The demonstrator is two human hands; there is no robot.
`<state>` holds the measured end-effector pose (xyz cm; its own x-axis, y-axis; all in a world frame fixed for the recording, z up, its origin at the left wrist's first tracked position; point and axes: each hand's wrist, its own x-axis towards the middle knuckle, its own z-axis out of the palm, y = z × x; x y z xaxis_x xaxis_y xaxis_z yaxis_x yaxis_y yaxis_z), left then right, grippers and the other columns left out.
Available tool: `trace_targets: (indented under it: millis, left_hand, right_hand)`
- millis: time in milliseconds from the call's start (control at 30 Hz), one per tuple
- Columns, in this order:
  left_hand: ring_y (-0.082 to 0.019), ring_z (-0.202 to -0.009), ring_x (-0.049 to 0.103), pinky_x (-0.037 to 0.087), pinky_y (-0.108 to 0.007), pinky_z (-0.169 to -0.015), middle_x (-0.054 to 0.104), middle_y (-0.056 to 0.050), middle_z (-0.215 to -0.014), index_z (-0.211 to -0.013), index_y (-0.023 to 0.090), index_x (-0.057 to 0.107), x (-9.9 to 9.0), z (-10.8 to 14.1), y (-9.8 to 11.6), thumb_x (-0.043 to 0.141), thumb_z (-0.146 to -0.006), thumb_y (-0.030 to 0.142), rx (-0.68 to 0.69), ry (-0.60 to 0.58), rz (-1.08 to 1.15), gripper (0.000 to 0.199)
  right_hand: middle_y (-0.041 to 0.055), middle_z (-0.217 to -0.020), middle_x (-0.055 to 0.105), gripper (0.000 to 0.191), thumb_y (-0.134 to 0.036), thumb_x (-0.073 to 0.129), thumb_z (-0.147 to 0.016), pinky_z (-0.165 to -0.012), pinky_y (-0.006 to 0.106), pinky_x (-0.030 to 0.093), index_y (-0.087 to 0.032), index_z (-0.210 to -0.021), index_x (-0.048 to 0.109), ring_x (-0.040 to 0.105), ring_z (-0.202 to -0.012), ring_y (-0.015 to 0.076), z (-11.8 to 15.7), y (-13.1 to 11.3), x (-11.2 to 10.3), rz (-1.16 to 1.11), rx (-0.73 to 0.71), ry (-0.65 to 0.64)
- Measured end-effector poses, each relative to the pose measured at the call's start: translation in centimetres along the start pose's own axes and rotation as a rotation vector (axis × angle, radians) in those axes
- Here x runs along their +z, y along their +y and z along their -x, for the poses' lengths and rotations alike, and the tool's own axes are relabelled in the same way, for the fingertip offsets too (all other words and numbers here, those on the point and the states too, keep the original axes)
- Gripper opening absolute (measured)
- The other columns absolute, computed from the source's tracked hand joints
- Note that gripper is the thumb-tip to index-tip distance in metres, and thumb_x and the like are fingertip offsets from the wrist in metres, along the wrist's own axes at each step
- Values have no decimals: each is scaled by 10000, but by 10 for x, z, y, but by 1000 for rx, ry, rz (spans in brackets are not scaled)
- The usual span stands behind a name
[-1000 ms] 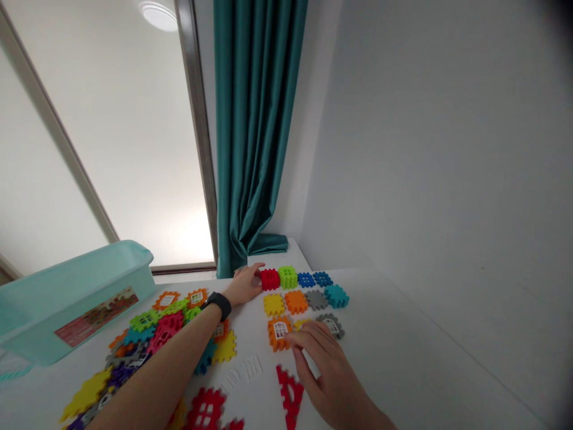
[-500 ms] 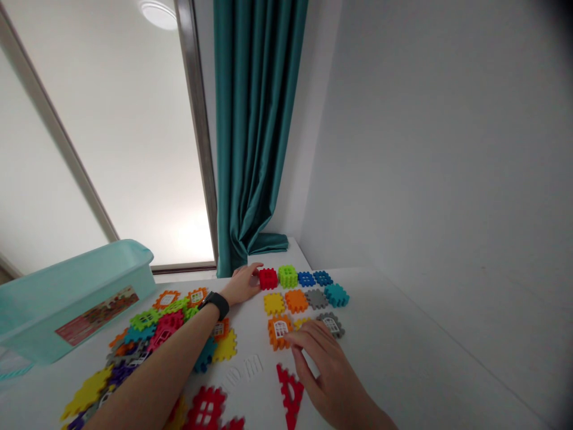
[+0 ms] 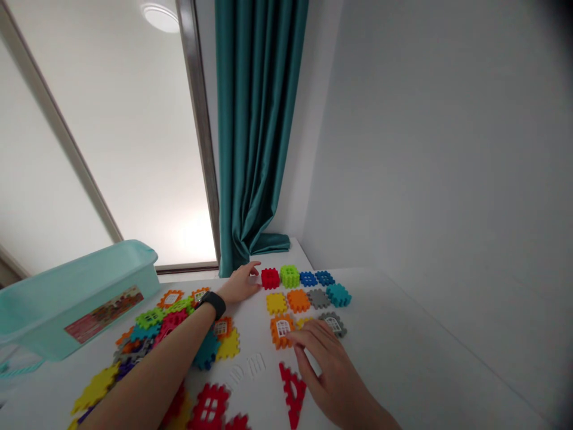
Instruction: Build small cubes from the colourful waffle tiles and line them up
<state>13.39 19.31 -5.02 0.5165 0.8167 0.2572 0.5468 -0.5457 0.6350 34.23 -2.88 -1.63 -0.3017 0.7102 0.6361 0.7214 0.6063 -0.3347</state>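
My left hand lies open, fingers spread, just beside the red waffle block at the far end of the tile grid. At the grid's near edge, my right hand's curled fingers cover a yellow tile; I can't tell whether they grip it. A loose tile heap lies left of the grid.
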Motion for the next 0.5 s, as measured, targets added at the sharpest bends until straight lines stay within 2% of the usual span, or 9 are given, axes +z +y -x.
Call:
trace_targets:
  millis: [267,500]
  left_hand:
    - [-234,-1043,672,524,-372,-916,687,-80,-1145,-1384,229,498,-36,32,9,682,-816,233,22,-51,67,597]
    - [-203,-1012,668,545,-375,-888,651,-94,-1223,-1389,241,476,-67,83,32,623,-846,201,27,-63,89,563]
  right_hand:
    - [47,-979,720,281,-106,445,-960,-947,414,521,-251,-1145,598,684,-944,223,3,4,6,-2,-11,27]
    - [59,-949,723,227,-148,453,-976,-875,379,555,-233,-1056,648,686,-910,217,1,-1,12,-18,10,34]
